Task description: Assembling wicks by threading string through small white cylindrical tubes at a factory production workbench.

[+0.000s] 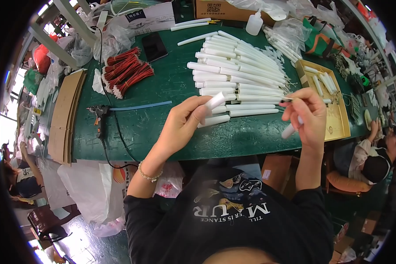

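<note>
My left hand is closed around a short white tube, which tilts up out of the grip. My right hand pinches a small dark piece between thumb and fingertips; its exact kind is too small to make out. A second white tube sticks out below the same hand, held against the palm by the other fingers. Just beyond both hands lies a fanned pile of white tubes, several with thin wire ends at their right tips.
Bundles of red wires, a black phone and a glue gun with a blue stick lie left on the green table. Right stands a yellow cardboard tray; behind, a white squeeze bottle. People sit at both sides.
</note>
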